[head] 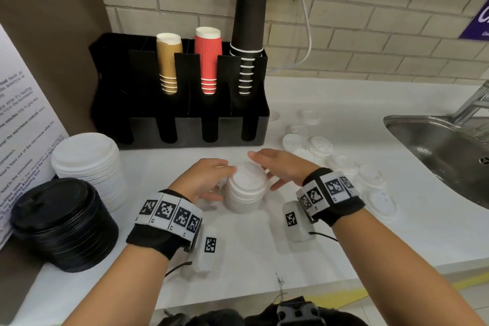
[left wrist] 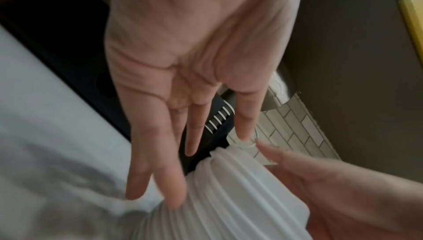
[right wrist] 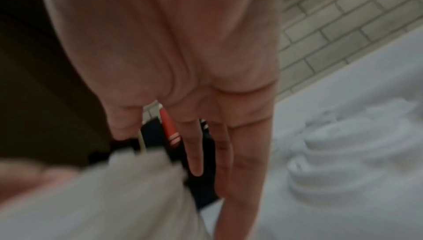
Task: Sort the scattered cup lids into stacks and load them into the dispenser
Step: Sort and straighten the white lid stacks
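Both hands flank a small stack of white lids point(head: 246, 190) on the counter point(head: 344, 241): the left hand point(head: 205, 180) and right hand point(head: 280, 167) have straight, spread fingers touching its sides. Scattered lids point(head: 341, 164) lie right of the right hand, the black dispenser point(head: 185, 124) just beyond both hands.

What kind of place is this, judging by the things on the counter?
Probably a self-service coffee corner or staff kitchenette: a black cup dispenser holding paper cups, stacks of cup lids, and a steel sink beside a tiled wall.
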Tool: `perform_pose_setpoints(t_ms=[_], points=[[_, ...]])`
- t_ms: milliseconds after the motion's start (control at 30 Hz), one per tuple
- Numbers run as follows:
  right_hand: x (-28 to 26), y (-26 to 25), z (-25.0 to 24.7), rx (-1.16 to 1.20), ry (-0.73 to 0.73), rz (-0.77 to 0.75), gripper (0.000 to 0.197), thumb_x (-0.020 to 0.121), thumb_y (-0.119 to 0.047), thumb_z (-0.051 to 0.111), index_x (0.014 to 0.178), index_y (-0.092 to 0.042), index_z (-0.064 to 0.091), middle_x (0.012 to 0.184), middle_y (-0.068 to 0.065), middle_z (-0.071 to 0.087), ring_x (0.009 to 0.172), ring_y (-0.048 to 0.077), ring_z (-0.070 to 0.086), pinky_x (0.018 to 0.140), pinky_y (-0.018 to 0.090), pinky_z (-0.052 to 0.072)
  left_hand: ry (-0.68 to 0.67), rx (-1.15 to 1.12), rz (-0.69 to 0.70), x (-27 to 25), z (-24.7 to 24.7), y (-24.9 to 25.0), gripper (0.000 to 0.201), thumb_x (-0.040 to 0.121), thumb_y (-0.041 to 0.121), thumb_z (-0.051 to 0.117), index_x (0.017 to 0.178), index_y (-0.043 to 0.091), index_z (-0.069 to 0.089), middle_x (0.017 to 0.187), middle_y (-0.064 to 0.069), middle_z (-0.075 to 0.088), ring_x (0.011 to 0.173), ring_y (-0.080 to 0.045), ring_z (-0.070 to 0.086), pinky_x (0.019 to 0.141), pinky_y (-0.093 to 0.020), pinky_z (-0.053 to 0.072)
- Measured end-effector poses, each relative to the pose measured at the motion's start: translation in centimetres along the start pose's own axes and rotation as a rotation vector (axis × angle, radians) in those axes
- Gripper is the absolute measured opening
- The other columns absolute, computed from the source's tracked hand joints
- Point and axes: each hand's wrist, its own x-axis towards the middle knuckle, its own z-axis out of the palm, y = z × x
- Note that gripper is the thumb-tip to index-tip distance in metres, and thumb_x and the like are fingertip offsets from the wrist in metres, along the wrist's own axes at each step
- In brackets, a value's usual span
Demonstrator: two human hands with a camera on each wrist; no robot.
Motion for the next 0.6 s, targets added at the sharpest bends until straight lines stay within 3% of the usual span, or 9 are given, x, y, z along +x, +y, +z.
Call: perform_pose_setpoints(t_ms=[100,200,267,367,433,533,600], points=[[-0.9,0.4,-0.4,0.037,0.021,-0.038,0.045,0.088,-0.048,0.061,0.125,-0.024,0.053,0.102,0.000,0.058,0.078,0.014,0.064,0.057,0.021,0.054,-0.008,0.011,0.110,0.2,0.2,-0.3,0.051,0.092,0.015,0.064,0.139,0.029,0.048,0.127,-0.003,0.054,0.094,-0.018,0.062,0.067,-0.026,0.058],[-1.0,0.7,0.5,0.072,0.052,-0.092,0.039,0.088,-0.029,0.068,0.122,-0.016,0.055,0.087,0.004,0.058,0.067,0.015,0.063,0.066,0.026,0.059,0.002,0.092,0.196,0.3,0.8,-0.4,0.049,0.094,0.006,0.056,0.136,0.031,0.051,0.136,-0.005,0.049,0.102,-0.021,0.062,0.070,-0.028,0.058],[-0.8,0.6,1.1,0.086,0.111,-0.126,0.037,0.088,-0.026,0.068,0.120,-0.013,0.056,0.081,0.003,0.056,0.064,0.016,0.063,0.069,0.027,0.060,-0.002,0.186,0.224,0.4,1.1,-0.5,0.053,0.090,0.016,0.066,0.138,0.032,0.049,0.137,0.001,0.050,0.109,-0.020,0.059,0.078,-0.033,0.059],[-0.2,0.3,1.3,0.082,0.118,-0.139,0.031,0.090,-0.028,0.065,0.116,-0.011,0.058,0.079,0.003,0.056,0.062,0.015,0.062,0.063,0.024,0.059,0.014,0.454,0.260,1.0,1.3,-0.5,0.091,0.069,0.035,0.085,0.147,0.033,0.037,0.139,0.009,0.044,0.116,-0.014,0.051,0.082,-0.027,0.053],[0.3,0.3,0.4,0.035,0.142,-0.145,0.028,0.097,-0.031,0.053,0.115,-0.010,0.059,0.088,0.004,0.058,0.070,0.014,0.061,0.062,0.024,0.057,0.054,0.569,0.283,1.5,1.4,-0.4,0.097,0.067,0.036,0.086,0.148,0.032,0.034,0.146,0.006,0.042,0.126,-0.016,0.045,0.095,-0.027,0.044],[1.5,1.1,-3.1,-0.339,0.338,-0.137,0.032,0.100,-0.022,0.044,0.125,-0.010,0.059,0.116,0.010,0.062,0.105,0.024,0.058,0.091,0.032,0.048,0.082,0.599,0.278,2.0,1.5,-0.2,0.093,0.068,0.038,0.085,0.147,0.033,0.036,0.147,0.003,0.043,0.133,-0.021,0.041,0.105,-0.032,0.039],[2.3,2.1,-5.6,-0.605,0.373,-0.022,0.039,0.094,-0.025,0.055,0.132,-0.017,0.053,0.133,0.012,0.053,0.124,0.030,0.047,0.103,0.037,0.038,0.088,0.638,0.275,2.1,1.6,0.0,0.093,0.068,0.042,0.083,0.147,0.032,0.036,0.146,0.002,0.044,0.131,-0.022,0.043,0.102,-0.032,0.039]])
